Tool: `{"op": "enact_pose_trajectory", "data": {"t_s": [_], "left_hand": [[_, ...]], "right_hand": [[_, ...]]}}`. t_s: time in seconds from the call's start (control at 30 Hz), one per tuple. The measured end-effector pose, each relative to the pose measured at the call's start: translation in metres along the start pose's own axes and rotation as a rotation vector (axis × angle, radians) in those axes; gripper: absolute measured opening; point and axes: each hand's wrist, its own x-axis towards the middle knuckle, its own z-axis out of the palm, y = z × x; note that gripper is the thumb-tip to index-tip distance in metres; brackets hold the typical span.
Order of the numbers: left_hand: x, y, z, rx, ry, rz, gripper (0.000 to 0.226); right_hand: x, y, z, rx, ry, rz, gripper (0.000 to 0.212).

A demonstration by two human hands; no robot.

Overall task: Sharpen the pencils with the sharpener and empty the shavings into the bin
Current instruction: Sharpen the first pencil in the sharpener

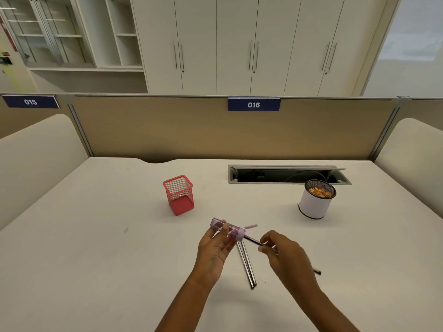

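My left hand [215, 245] grips a clear purple sharpener [229, 229] above the desk, its small lid flipped open at the right end. My right hand [284, 252] holds a dark pencil [253, 240] whose tip is pushed into the sharpener's right end; the pencil's back end sticks out past my wrist at the lower right. Two more dark pencils [247, 264] lie side by side on the desk under my hands. A white round bin [314, 203] with orange shavings inside stands at the right.
A red mesh pencil holder [178, 195] stands on the white desk [96, 236] left of centre. An open cable slot [287, 174] runs along the back edge near the bin. Tan partition panels close off the back and sides.
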Motion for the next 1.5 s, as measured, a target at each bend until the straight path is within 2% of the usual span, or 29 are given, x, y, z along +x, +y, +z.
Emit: {"op": "enact_pose_trajectory", "data": {"t_s": [0.1,0.17,0.2,0.3,0.43,0.53,0.63,0.73,0.83,0.9,0.93,1.03,1.07,1.13,1.2,1.27,1.33,1.4,1.5], "left_hand": [[0.001,0.004,0.002,-0.04,-0.017,0.032,0.007],[0.001,0.005,0.003,-0.044,-0.021,0.037,0.007],[0.001,0.005,0.004,-0.042,-0.016,0.036,0.008],[0.001,0.005,0.003,-0.055,0.008,0.047,0.01],[0.003,0.01,0.002,-0.084,0.026,0.07,0.009],[0.004,0.01,0.001,-0.093,0.026,0.071,0.011],[0.003,0.009,0.003,-0.12,0.028,0.066,0.011],[0.004,0.009,0.004,-0.118,0.022,0.062,0.013],[0.006,0.01,0.004,-0.088,0.022,0.05,0.014],[0.007,0.011,0.004,-0.051,0.03,0.048,0.013],[0.007,0.011,0.003,-0.03,0.029,0.048,0.012],[0.007,0.013,0.001,0.035,0.019,0.032,0.012],[0.007,0.013,0.001,0.058,0.017,0.022,0.013],[0.007,0.013,0.0,0.091,0.02,0.012,0.013],[0.008,0.014,0.0,0.105,0.028,0.021,0.012],[0.009,0.015,0.0,0.111,0.037,0.031,0.012],[0.009,0.015,0.001,0.101,0.038,0.034,0.012],[0.009,0.014,0.001,0.067,0.028,0.023,0.011],[0.007,0.01,0.002,0.004,0.001,-0.003,0.011]], "right_hand": [[0.001,0.006,0.0,-0.369,0.246,-0.206,0.032],[0.004,0.009,-0.002,-0.424,0.341,-0.242,0.054],[0.004,0.01,-0.001,-0.415,0.357,-0.253,0.056],[0.005,0.012,-0.003,-0.212,0.292,-0.269,0.028],[0.007,0.018,-0.007,-0.056,0.187,-0.318,0.022],[0.009,0.018,-0.014,-0.097,0.21,-0.402,0.019],[0.01,0.018,-0.019,-0.269,0.315,-0.494,0.005],[0.011,0.021,-0.017,-0.358,0.397,-0.541,0.02],[0.008,0.022,-0.013,-0.371,0.358,-0.553,0.009],[0.006,0.024,-0.008,-0.268,0.221,-0.451,0.007],[0.005,0.022,-0.007,-0.112,0.11,-0.302,0.01],[0.009,0.02,-0.011,0.614,-0.352,0.33,0.029],[0.009,0.021,-0.014,0.777,-0.494,0.501,0.032],[0.009,0.024,-0.016,0.894,-0.615,0.623,0.03],[0.006,0.02,-0.015,0.842,-0.583,0.569,0.022],[0.002,0.015,-0.011,0.715,-0.443,0.433,0.006],[0.001,0.015,-0.008,0.539,-0.287,0.257,0.014],[0.0,0.015,-0.008,0.266,-0.115,0.051,0.02],[-0.001,0.015,-0.005,-0.196,0.165,-0.294,0.008]]}}
